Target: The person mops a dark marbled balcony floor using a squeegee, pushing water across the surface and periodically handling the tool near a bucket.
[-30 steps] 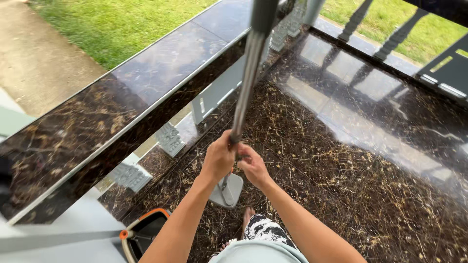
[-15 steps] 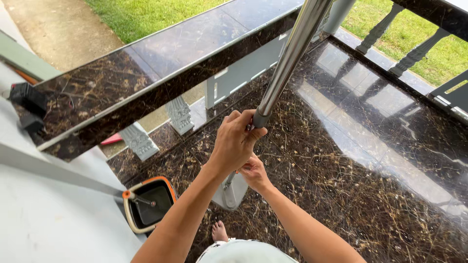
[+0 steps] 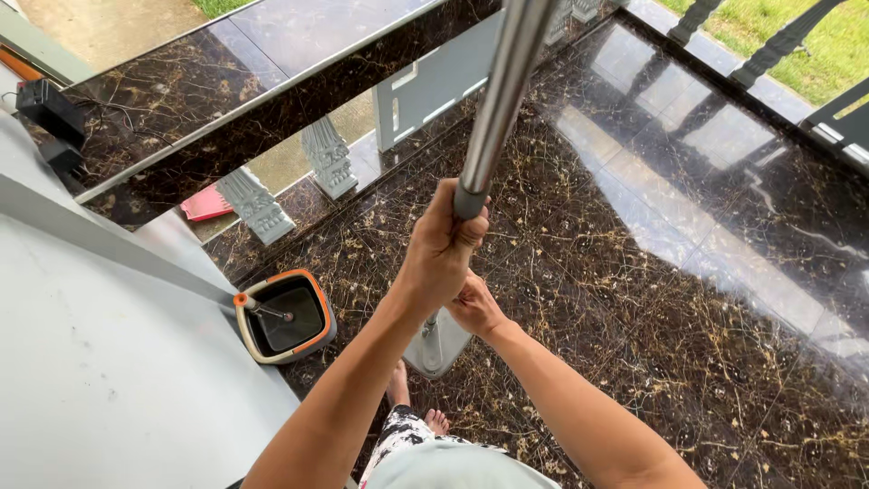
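Observation:
A shiny metal mop pole [image 3: 498, 100] rises from below toward the camera. My left hand [image 3: 441, 246] is closed around the pole at the joint where the thick upper tube meets the thinner lower part. Just beneath it, my right hand [image 3: 473, 306] grips the thinner lower section. The grey flat mop head [image 3: 436, 346] rests on the dark marble floor [image 3: 652, 272], directly under my hands. My bare feet [image 3: 416, 407] stand beside the mop head.
A grey mop bucket with an orange rim [image 3: 282, 317] stands on the floor to the left, next to a pale grey wall [image 3: 109, 362]. A dark marble railing [image 3: 235, 81] on white balusters [image 3: 328, 158] runs across the top. Grass lies beyond.
The view has shifted, bringing the bucket and wall further in. My left hand has moved up the pole a little; the pole now stands more upright. Both hands keep their grip.

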